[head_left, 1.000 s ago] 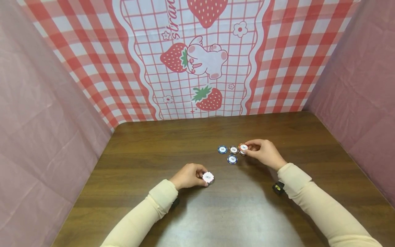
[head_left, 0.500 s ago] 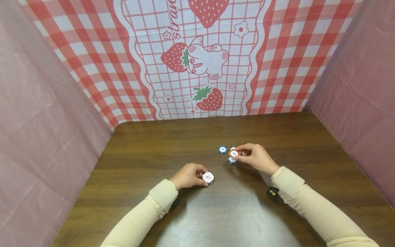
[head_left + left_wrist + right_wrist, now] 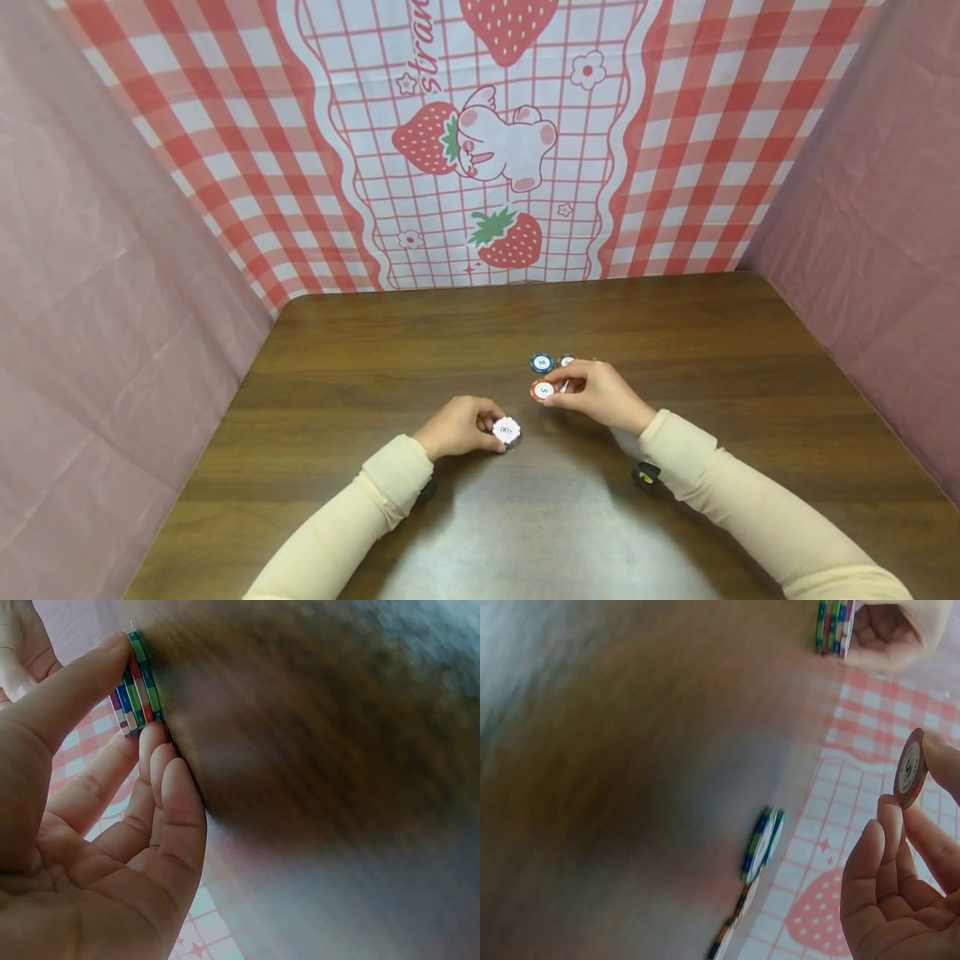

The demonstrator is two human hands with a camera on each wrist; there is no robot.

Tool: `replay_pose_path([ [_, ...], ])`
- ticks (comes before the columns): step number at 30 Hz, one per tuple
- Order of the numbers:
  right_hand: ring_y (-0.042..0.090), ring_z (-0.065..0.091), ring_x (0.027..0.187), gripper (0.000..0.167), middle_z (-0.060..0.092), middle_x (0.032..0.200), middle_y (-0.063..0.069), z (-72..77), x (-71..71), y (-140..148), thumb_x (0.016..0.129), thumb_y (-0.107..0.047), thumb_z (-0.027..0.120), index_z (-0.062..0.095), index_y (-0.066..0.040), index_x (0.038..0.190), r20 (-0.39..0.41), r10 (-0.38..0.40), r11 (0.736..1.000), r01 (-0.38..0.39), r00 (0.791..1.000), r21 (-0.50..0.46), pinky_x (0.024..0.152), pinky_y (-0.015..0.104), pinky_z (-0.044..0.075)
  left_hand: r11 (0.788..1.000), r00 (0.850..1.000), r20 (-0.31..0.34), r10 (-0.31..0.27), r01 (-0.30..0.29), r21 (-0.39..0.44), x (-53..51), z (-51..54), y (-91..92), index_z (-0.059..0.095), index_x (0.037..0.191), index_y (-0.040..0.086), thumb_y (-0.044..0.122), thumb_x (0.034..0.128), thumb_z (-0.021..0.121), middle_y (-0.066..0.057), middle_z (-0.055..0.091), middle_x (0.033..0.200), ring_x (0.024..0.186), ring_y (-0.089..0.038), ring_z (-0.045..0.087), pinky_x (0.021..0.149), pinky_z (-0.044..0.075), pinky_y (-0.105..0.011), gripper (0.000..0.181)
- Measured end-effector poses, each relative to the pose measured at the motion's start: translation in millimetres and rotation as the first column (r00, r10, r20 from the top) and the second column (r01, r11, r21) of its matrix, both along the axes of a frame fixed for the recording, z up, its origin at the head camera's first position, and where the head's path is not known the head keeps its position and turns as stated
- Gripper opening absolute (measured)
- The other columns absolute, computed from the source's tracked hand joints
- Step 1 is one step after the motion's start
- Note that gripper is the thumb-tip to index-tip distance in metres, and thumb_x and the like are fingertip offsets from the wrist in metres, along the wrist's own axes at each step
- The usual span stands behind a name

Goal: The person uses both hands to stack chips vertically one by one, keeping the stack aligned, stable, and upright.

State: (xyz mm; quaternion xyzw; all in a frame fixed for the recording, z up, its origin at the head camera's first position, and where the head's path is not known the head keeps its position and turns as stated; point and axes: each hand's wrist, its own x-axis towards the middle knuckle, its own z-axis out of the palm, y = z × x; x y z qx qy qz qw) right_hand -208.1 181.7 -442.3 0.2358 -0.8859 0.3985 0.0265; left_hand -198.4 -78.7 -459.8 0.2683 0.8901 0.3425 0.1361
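My left hand (image 3: 461, 427) pinches a short stack of poker chips (image 3: 506, 431) by its edges, low over the table; a white chip marked 500 is on top. In the left wrist view the stack's edges (image 3: 140, 686) show green, red and blue bands. Between thumb and fingertips my right hand (image 3: 596, 393) holds a single red poker chip (image 3: 542, 390), right of the stack and apart from it. Behind it a blue chip (image 3: 542, 362) lies flat beside a dark chip (image 3: 566, 362), partly hidden by the right hand. Other chips are mostly covered by that hand.
The brown wooden table (image 3: 375, 342) carries the chips. A strawberry-print cloth (image 3: 495, 150) hangs at its back edge, with pink curtains (image 3: 112, 292) on both sides. In the right wrist view several chips (image 3: 759, 844) lie on the table below the hand.
My right hand has lifted the red chip away from the right-hand chip on the table and carried it left and nearer, toward the stack. The left hand stays put with its stack.
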Motion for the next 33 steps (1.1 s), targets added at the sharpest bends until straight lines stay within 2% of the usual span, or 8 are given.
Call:
replay_pose_path([
  [8, 0.0, 0.053, 0.066, 0.025, 0.072, 0.085, -0.003, -3.7, 2.7, -17, 0.077, -0.022, 0.083, 0.077, -0.011, 0.099, 0.011, 0.09, 0.995, -0.09, 0.996, -0.031, 0.06, 0.019, 0.046, 1.0, 1.0, 0.001, 0.0, 0.0, -0.007, 0.0, 0.6, 0.2, 0.073, 0.099, 0.009, 0.015, 0.0726, 0.086, 0.004, 0.065, 0.077, 0.071, -0.004, 0.054, 0.065, 0.045, -0.019, 0.03],
  [17, 0.0, 0.053, 0.067, 0.026, 0.072, 0.086, -0.003, -7.2, 6.4, -30, 0.077, -0.025, 0.083, 0.077, -0.012, 0.098, 0.019, 0.143, 0.99, -0.142, 0.99, -0.019, 0.059, 0.019, 0.046, 1.0, 1.0, 0.0, -0.001, 0.001, -0.009, 0.4, 1.7, 0.2, 0.072, 0.1, 0.009, 0.016, 0.0725, 0.086, 0.003, 0.066, 0.078, 0.07, -0.003, 0.055, 0.065, 0.046, -0.019, 0.032],
  [23, -0.001, 0.056, 0.073, 0.025, 0.071, 0.089, -0.001, -8.8, 7.5, -35, 0.078, -0.021, 0.083, 0.076, -0.01, 0.099, 0.032, 0.179, 0.984, -0.179, 0.983, -0.002, 0.065, 0.019, 0.05, 1.0, 1.0, -0.001, -0.001, 0.001, -0.019, 0.3, 2.0, 0.0, 0.072, 0.104, 0.008, 0.017, 0.0734, 0.086, 0.001, 0.067, 0.08, 0.072, -0.004, 0.056, 0.065, 0.047, -0.019, 0.034],
  [27, 0.002, 0.058, 0.075, 0.024, 0.071, 0.088, -0.001, -9.1, 8.8, -38, 0.078, -0.02, 0.082, 0.076, -0.01, 0.099, 0.028, 0.203, 0.979, -0.204, 0.979, 0.017, 0.067, 0.019, 0.05, 1.0, 1.0, 0.006, 0.0, 0.0, -0.013, 0.0, 1.9, 0.1, 0.071, 0.103, 0.008, 0.016, 0.0733, 0.086, 0.001, 0.068, 0.081, 0.072, -0.005, 0.056, 0.066, 0.047, -0.019, 0.034],
  [33, -0.002, 0.055, 0.073, 0.021, 0.069, 0.084, -0.003, -11.8, 9.2, -43, 0.079, -0.02, 0.081, 0.076, -0.011, 0.097, 0.06, 0.24, 0.97, -0.242, 0.969, 0.022, 0.066, 0.019, 0.049, 1.0, 1.0, 0.008, -0.003, 0.003, -0.002, -0.2, 1.5, -0.3, 0.072, 0.101, 0.009, 0.017, 0.0723, 0.086, 0.002, 0.067, 0.08, 0.071, -0.005, 0.056, 0.065, 0.046, -0.019, 0.033],
])
